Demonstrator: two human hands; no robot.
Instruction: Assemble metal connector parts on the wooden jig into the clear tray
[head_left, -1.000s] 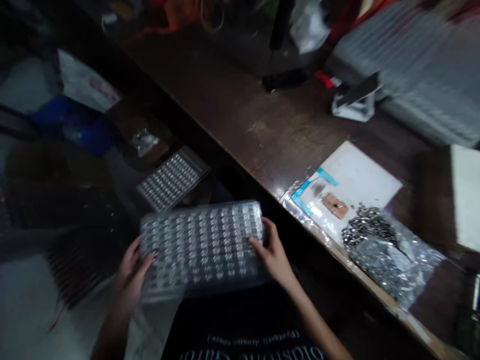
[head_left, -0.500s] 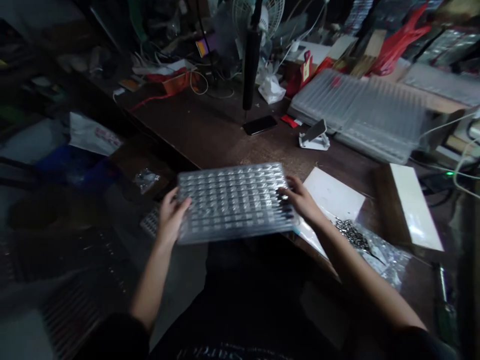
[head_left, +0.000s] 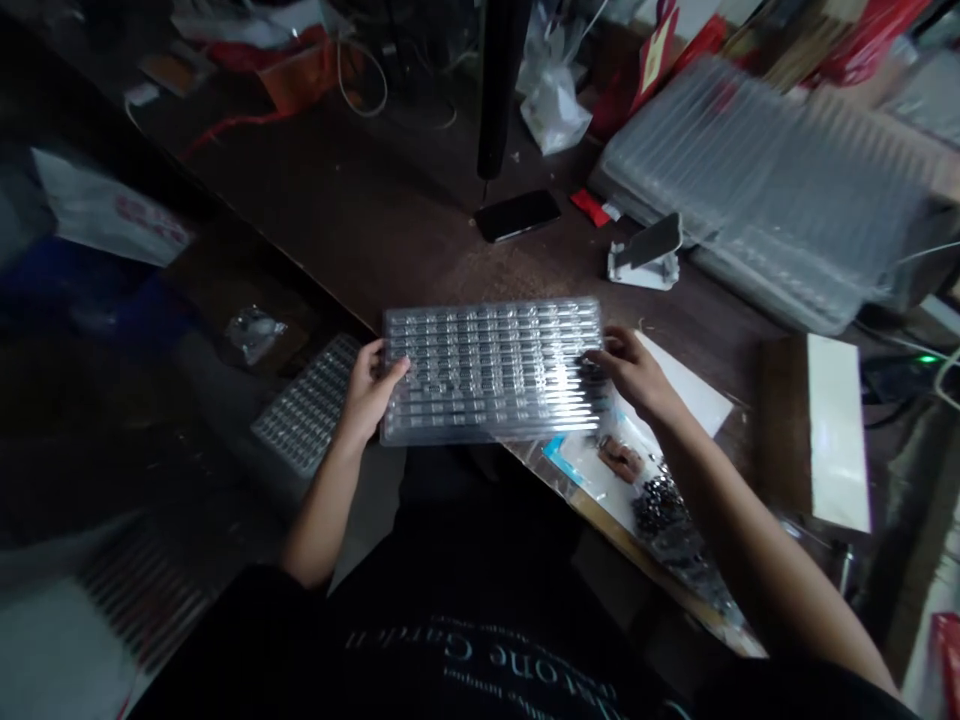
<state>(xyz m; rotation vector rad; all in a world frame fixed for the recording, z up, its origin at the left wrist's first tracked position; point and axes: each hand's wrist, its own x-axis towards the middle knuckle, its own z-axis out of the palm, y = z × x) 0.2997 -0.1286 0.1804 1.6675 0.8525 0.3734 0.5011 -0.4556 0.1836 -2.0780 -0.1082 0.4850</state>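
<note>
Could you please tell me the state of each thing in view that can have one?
Clear ridged plastic tray: held nearly level, gripped at both ends.
Left hand: closed on the tray's left end.
Right hand: closed on its right end.
Black flat phone: lying flat, screen dark.
Small green light: lit.
Clear ridged plastic cases: lying flat, side by side.

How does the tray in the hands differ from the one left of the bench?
The held tray is gripped by the left hand and right hand; the other tray is untouched. The held tray runs nearly straight across the view, the other tray slants. Both show rows of small, shiny segments.
</note>
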